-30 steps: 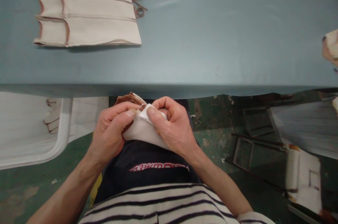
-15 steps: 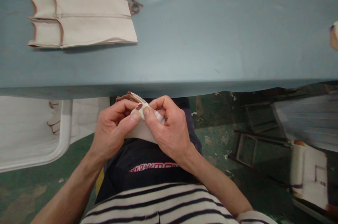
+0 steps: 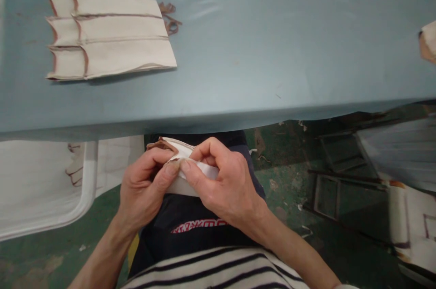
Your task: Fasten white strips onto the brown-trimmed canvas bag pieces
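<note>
Over my lap, below the table's near edge, both hands pinch one small cream cloth bag [image 3: 177,150] with brown trim. My left hand [image 3: 145,186] grips its left side, thumb pressed on the top fold. My right hand [image 3: 223,180] closes on the right side, its thumb meeting the left thumb on the cloth. Most of the bag is hidden under my fingers. On the blue-grey table [image 3: 259,52] at the far left lies a flat stack of cream bags [image 3: 109,34] with brown edges, their brown cords [image 3: 168,18] sticking out on the right.
A white plastic bin [image 3: 44,184] holding more cream bags stands at my left, below the table. A metal frame [image 3: 327,193] sits on the green floor at the right, with more cloth pieces [image 3: 412,225] beyond it. Another cream piece [image 3: 428,41] shows at the table's right edge.
My hands with the bag sit a little lower in the view, and the table and the stack have shifted down as my head tilted. My thumbs have drawn closer together on the fold.
</note>
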Tool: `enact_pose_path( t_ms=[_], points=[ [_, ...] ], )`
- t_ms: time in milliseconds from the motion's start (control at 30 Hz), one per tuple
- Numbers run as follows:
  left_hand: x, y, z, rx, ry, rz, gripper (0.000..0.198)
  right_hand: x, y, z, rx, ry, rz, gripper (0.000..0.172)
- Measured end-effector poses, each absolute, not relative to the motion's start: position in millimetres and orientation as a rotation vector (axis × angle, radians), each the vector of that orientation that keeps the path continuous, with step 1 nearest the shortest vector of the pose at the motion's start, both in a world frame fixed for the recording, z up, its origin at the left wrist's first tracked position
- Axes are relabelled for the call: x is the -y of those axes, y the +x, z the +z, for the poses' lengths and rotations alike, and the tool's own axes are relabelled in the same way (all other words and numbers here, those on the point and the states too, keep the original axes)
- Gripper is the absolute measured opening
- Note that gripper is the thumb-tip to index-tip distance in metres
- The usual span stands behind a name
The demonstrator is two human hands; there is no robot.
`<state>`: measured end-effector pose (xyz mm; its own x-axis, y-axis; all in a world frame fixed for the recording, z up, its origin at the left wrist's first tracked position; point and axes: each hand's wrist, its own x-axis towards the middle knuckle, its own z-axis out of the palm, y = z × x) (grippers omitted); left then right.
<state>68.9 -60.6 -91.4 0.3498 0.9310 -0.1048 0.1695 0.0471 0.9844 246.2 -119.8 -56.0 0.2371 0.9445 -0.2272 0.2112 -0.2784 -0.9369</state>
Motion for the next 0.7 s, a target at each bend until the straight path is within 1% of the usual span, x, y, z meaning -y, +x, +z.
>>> enact_pose_path(
  t_ms=[200, 300, 433, 567, 633, 700],
  points=[
    [65, 55, -94, -1.124, 1.448, 0.763, 0.037, 110, 256, -56, 1.242, -1.566, 1.172, 0.024],
    [65, 54, -94, -1.129, 1.43, 0.748, 0.039, 106, 260, -63, 1.225, -1.472, 1.281, 0.026],
    [63, 59, -91, -1.075, 1.471, 0.742, 0.045, 102, 265, -73, 1.124, -1.327, 1.513, 0.038],
    [61, 66, -89, -1.007, 1.576, 0.825, 0.047, 98, 265, -79, 1.002, -1.203, 1.69, 0.052],
    [60, 68, -87, -0.977, 1.67, 0.835, 0.041, 98, 262, -82, 0.933, -1.172, 1.734, 0.057],
    [59, 68, -85, -0.943, 1.786, 0.817, 0.03, 99, 260, -85, 0.894, -1.156, 1.736, 0.061]
  ],
)
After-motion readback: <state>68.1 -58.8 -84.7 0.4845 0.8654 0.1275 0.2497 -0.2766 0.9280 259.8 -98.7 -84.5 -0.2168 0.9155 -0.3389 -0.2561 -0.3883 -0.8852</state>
